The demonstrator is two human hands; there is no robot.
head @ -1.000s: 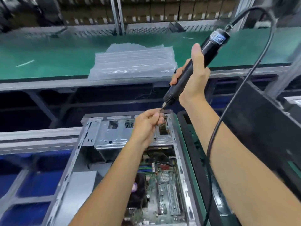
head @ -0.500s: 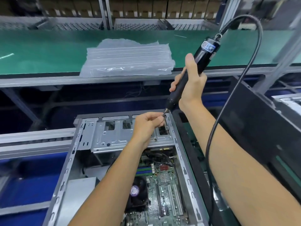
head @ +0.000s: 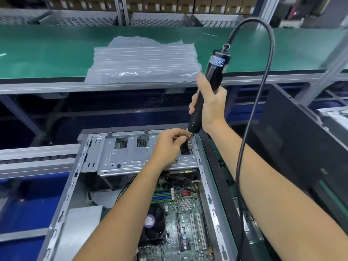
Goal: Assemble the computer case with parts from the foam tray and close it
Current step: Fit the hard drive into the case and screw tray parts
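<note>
Sitting open on the bench, the computer case (head: 120, 185) waits. The left hand (head: 169, 146) pinches something tiny, maybe a screw, at its far corner. The right hand (head: 211, 108) grips the electric screwdriver (head: 207, 91). If the tip slips, the piece could drop inside.

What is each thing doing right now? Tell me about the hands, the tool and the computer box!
Right hand: grips the electric screwdriver.
Electric screwdriver: nearly upright, tip down at the case's far right corner.
Left hand: fingers curled, pinching something small by the tip; too small to tell what.
Computer case: open, side cover off, motherboard showing.
Motherboard: lies inside the case.
Plastic bags: stacked flat on the green shelf.
</note>
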